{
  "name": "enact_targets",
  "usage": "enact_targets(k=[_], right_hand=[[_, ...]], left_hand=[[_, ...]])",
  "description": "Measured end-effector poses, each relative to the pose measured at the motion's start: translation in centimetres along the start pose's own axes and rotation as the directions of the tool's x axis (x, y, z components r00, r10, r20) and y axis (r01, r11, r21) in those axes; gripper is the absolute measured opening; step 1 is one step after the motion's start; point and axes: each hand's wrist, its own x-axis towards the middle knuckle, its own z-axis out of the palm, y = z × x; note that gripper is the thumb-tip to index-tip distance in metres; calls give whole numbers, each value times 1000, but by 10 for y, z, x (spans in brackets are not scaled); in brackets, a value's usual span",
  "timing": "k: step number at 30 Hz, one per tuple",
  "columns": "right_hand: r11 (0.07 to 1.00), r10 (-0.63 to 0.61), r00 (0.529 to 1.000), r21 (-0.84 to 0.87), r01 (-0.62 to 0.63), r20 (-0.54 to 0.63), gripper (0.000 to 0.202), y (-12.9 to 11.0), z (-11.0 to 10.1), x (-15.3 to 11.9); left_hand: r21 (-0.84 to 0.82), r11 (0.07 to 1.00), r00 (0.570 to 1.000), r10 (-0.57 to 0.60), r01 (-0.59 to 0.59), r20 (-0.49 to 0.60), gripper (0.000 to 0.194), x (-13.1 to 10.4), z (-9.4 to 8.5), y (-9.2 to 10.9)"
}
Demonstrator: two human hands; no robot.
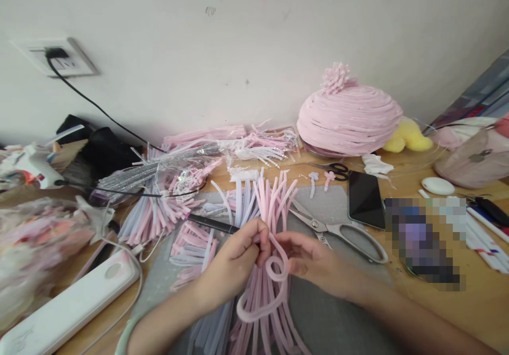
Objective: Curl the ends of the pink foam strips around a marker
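My left hand (pixel 246 251) is closed in a pinch on a pink pipe cleaner (pixel 260 312). From the pinch the stem runs down into a small coil, and its loose end curves away in a wide loop. The thumb and fingers of my right hand (pixel 312 259) are closed on the same stem beside the coil. Beneath both hands lies a bundle of straight pink pipe cleaners (pixel 274 201), spread across a grey mat (pixel 330 318). Blue-grey pipe cleaners (pixel 214 318) lie alongside. Metal scissors (pixel 338 230) rest just beyond my right hand, and a black pen (pixel 212 223) beyond my left.
A large pink wound dome (pixel 350 122) stands by the wall. A phone (pixel 366 198), black scissors (pixel 334 169) and a white round case (pixel 437 186) lie right. A white power strip (pixel 75 302), bagged pink pieces (pixel 35 254) and a glue gun (pixel 35 164) crowd the left.
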Motion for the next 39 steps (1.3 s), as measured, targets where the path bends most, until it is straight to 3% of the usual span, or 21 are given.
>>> enact_targets(k=[3, 6, 10, 14, 16, 17, 19, 21, 22, 23, 25, 28, 31, 33, 37, 39], right_hand=[[999, 51, 999, 1, -51, 5, 33, 2, 0, 0], [989, 100, 995, 108, -100, 5, 33, 4, -6, -2], [974, 60, 996, 215, -73, 66, 30, 0, -19, -6], [994, 67, 998, 91, -68, 14, 31, -12, -32, -8], [993, 9, 997, -114, -18, -77, 33, -19, -35, -9], [967, -73, 985, -252, 32, -154, 32, -22, -34, -8], [841, -310, 905, -528, 118, -291, 32, -25, -29, -8], [712, -474, 828, -683, 162, -298, 49, -23, -17, -7], [685, -487, 835, -705, 184, -256, 55, -21, -9, -5], [695, -449, 872, -689, 203, -196, 55, -17, -1, -4], [803, -329, 932, -565, 192, -150, 41, -9, 11, 1], [976, -73, 980, -215, 32, -185, 32, -1, 16, 8], [997, 66, 979, 38, -60, -195, 31, -1, 8, 11], [997, 34, 971, 69, -18, -237, 32, -3, 1, 11], [999, -4, 959, 41, 16, -284, 41, -4, -4, 8], [1000, -13, 959, 9, 16, -282, 45, -4, -4, 7]], left_hand=[[-38, 999, 998, 17, -19, -56, 14, 0, 1, -2], [-127, 991, 989, 31, -50, -145, 13, 1, -5, 2], [-347, 917, 933, 64, -195, -355, 17, 3, -31, 17], [-340, 865, 818, 128, -369, -562, 24, 3, -64, 34], [-292, 882, 800, 143, -370, -582, 23, 1, -69, 36], [-261, 904, 821, 148, -338, -552, 22, 0, -67, 36], [-178, 957, 899, 138, -229, -416, 18, -2, -54, 30], [-65, 989, 962, 115, -135, -247, 15, -3, -33, 21], [-13, 992, 977, 119, -123, -177, 14, -4, -22, 16], [36, 995, 990, 95, -91, -104, 13, -4, -12, 13], [143, 987, 997, 77, -75, -8, 13, -5, 0, 10], [328, 943, 997, 44, -65, 71, 10, -5, -11, 16], [569, 818, 996, 73, -91, 53, 21, -3, -49, 21], [782, 619, 995, 99, -69, 10, 43, -1, -78, 16], [952, 297, 996, -64, 76, -60, 25, 4, -113, -5], [965, 246, 990, -122, 94, -66, 22, 5, -117, -7]])
